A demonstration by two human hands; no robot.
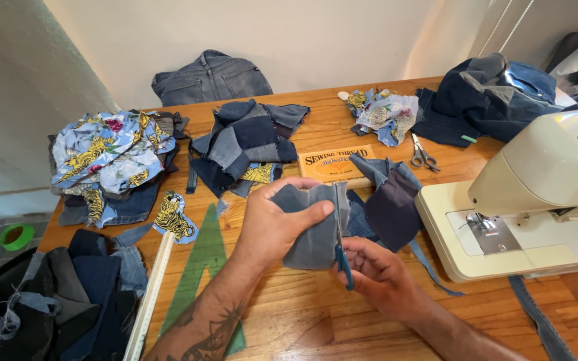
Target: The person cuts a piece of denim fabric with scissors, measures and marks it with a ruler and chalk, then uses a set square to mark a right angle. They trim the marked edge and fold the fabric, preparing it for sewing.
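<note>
A wooden worktop [316, 321] stands against a pale wall, strewn with fabric. Your left hand [272, 224] holds up a grey denim scrap [316, 230] just above the middle of the worktop, thumb across its front and the other fingers closed behind it. Your right hand [379, 277] is closed round the blue handles of a pair of scissors [341, 244], whose blades point upward along the scrap's right edge, touching it. Whether the blades are parted you cannot tell. Just behind the scrap lie dark blue patches [393, 200] and a yellow thread box [334, 164]. To your right stands a cream sewing machine [543, 194], with a second pair of scissors [423, 155] near it. To your left lie a heap of tiger-print cloth [105, 157], a green triangular ruler [202, 257] and a long pale straight ruler [150, 294]. A pile of denim pieces [245, 144] sits at the centre back, and folded jeans [210, 77] lean at the wall.
</note>
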